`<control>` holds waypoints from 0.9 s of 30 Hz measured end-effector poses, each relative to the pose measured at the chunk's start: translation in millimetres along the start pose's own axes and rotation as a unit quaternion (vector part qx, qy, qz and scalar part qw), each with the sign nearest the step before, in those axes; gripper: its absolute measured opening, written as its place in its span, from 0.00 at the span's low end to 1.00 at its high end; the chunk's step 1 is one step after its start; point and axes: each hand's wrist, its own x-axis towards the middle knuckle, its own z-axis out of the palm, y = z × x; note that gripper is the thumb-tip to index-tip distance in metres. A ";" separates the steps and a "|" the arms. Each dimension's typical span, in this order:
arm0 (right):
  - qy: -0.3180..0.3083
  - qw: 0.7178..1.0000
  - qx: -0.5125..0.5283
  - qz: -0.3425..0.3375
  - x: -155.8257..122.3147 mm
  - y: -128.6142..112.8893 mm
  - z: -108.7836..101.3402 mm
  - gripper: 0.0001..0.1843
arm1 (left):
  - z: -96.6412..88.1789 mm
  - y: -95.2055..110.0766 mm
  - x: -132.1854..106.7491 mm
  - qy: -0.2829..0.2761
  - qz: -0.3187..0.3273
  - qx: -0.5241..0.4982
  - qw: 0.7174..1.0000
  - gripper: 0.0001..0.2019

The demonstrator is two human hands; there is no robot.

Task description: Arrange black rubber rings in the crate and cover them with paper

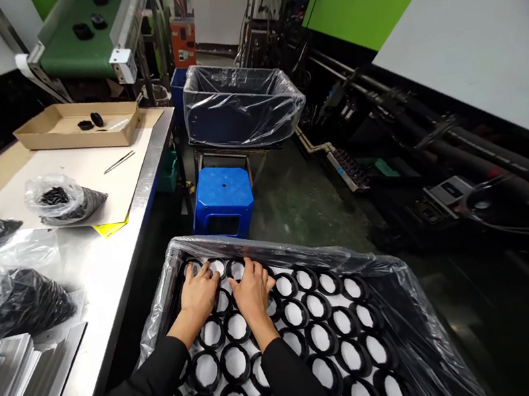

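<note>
Many black plastic rings (237, 327) lie in rows on a white sheet, inside a crate lined with clear plastic film (376, 260). Over the far left corner of the layer is my left hand (200, 294), its fingers apart and resting on ring rims. Close beside it, my right hand (252, 288) has its thumb and index finger around the edge of a ring (236, 269) in the far row. The undersides of both hands' fingers are hidden, as are the rings beneath the palms.
On the left, a metal table (104, 272) holds bags of small black parts (67, 200), tweezers (119, 161) and a cardboard tray (76, 138). Beyond the crate stand a blue stool (223, 191) and another film-lined crate (240, 111). A green conveyor (77, 50) carries black parts.
</note>
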 end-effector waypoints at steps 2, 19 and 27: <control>0.007 1.000 -0.027 0.004 -1.2 -0.8 -2.4 0.30 | 0.5 1.9 -0.3 0.002 -0.008 -0.010 1.000 0.13; -0.033 0.999 -0.003 -0.017 -7.5 6.9 -9.1 0.19 | -60.4 6.6 -94.3 0.106 -0.104 -0.255 0.956 0.22; -0.159 0.947 0.263 -0.098 -34.1 -120.4 -67.0 0.27 | -134.4 -38.6 -289.7 0.311 -0.534 -0.317 0.719 0.15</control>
